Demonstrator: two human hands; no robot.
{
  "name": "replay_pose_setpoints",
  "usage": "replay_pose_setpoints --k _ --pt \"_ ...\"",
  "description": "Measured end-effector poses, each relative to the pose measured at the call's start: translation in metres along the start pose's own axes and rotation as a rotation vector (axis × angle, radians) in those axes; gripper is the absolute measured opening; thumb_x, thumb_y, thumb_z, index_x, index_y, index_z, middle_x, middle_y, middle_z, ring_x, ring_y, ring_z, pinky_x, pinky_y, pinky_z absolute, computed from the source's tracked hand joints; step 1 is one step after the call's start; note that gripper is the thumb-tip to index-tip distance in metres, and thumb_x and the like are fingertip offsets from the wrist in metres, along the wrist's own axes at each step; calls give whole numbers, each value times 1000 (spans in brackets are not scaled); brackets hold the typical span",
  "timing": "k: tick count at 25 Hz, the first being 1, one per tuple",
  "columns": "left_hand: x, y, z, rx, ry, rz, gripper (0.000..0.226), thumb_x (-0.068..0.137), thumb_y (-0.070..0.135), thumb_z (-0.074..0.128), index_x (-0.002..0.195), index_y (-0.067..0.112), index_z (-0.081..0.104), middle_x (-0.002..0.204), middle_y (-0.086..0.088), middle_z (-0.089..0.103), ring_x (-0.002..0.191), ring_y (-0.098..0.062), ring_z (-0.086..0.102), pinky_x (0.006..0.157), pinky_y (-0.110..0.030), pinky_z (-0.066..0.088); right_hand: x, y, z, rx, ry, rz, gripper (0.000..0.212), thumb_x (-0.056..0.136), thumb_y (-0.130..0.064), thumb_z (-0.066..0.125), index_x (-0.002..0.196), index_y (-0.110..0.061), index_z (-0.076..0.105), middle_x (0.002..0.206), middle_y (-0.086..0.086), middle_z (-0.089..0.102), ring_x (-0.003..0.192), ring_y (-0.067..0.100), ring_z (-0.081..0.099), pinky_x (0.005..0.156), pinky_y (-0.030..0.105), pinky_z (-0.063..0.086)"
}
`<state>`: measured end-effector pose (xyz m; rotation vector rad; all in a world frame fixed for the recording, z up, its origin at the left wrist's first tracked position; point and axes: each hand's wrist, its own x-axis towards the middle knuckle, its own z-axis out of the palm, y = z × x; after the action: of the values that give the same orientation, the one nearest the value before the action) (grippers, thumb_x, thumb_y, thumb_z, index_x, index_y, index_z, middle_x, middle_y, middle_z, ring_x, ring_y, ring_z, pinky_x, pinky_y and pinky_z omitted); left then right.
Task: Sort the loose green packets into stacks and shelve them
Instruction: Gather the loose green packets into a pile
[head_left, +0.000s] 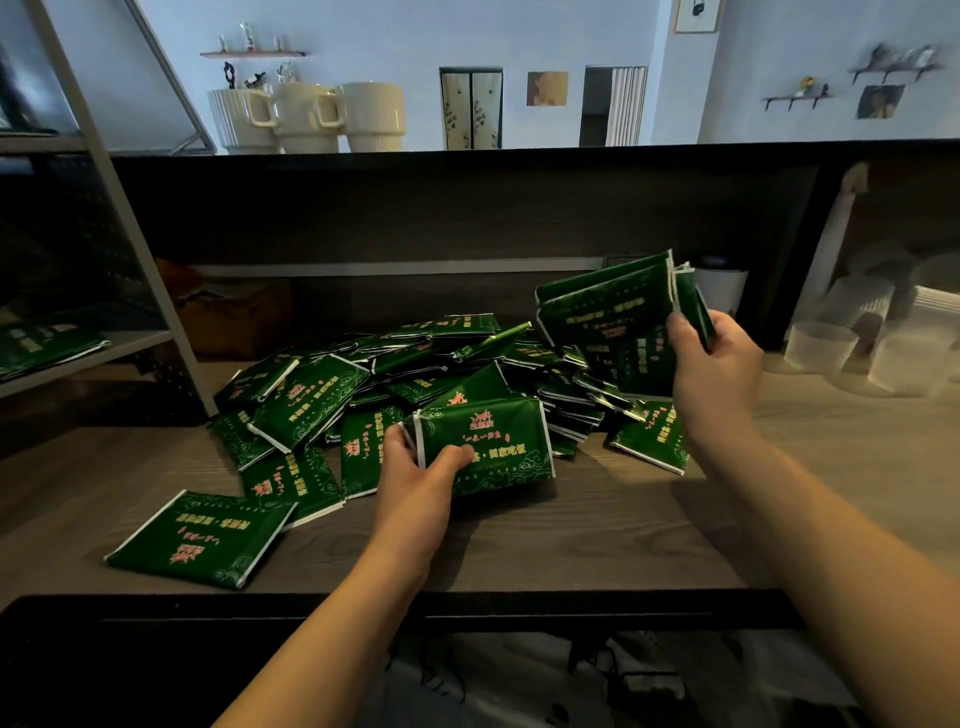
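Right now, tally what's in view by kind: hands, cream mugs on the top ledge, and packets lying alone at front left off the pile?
Hands: 2, left hand and right hand, each holding green packets
Cream mugs: 3
Lone packet at front left: 1
Total: 6

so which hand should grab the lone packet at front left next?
Left, probably. The left hand holds one packet low over the counter, nearer the lone packet. The right hand is raised on the far side, gripping a stack.
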<state>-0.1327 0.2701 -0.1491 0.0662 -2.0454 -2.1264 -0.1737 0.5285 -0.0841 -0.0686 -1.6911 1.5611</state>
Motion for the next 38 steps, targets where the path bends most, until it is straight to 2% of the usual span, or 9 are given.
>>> replay_pose_setpoints --k 3,7,12,18,24,26,29,33,38 --pt "-1 1 2 33 -1 7 43 85 23 74 120 24 51 109 2 70 102 -21 66 92 -42 50 -6 -2 -9 124 74 204 13 97 -24 61 85 -21 67 85 5 70 82 22 68 80 45 58" --pt "-3 5 5 50 24 0 67 68 39 70 127 18 48 110 2 70 103 -21 66 98 -45 50 -24 -6 -24 301 63 349 8 97 -20 62 93 -17 68 77 -2 76 75 15 74 68 33 60" --pt "-3 5 5 57 19 -22 70 72 40 72 132 15 47 112 0 69 106 -22 64 96 -42 48 -52 1 -29 435 -35 567 18 96 -19 62 109 -7 65 87 9 78 80 23 76 64 38 63" --pt "1 0 4 54 81 -21 53 90 25 72 133 10 45 107 -2 66 100 -22 62 79 -34 45 -64 4 -35 544 -102 685 34 100 -26 55 126 -7 64 113 18 73 103 33 71 87 50 57" --pt "-2 2 4 74 77 -18 34 90 24 71 114 22 47 99 0 60 90 -18 62 71 -46 58 -62 -3 -36 477 -102 668 22 95 -20 62 111 -6 67 86 12 77 76 24 76 55 35 60" --pt "-2 2 4 63 51 -35 30 90 22 71 108 25 48 101 -2 62 93 -22 66 74 -52 62 -61 -4 -36 462 -177 707 28 94 -23 61 115 -6 68 94 15 77 81 26 76 63 38 61" --pt "-4 5 4 63 -23 -46 27 87 26 72 103 31 51 106 1 68 94 -15 68 71 -35 58 -65 -6 -33 449 -308 777 30 94 -23 61 116 -5 68 104 20 75 88 31 75 67 41 62" --pt "-9 11 6 82 -148 -96 75 72 47 65 140 23 42 131 -2 64 122 -24 59 108 -50 43 -77 2 -17 368 -226 753 13 92 -13 66 101 -3 67 86 17 76 69 26 75 52 35 60" --pt "-13 12 7 155 -201 -82 130 51 95 58 157 34 14 160 -6 36 143 -28 37 119 -54 29 -83 11 -8 304 -180 650 10 94 -16 65 98 -8 69 79 9 77 70 22 75 61 34 60"
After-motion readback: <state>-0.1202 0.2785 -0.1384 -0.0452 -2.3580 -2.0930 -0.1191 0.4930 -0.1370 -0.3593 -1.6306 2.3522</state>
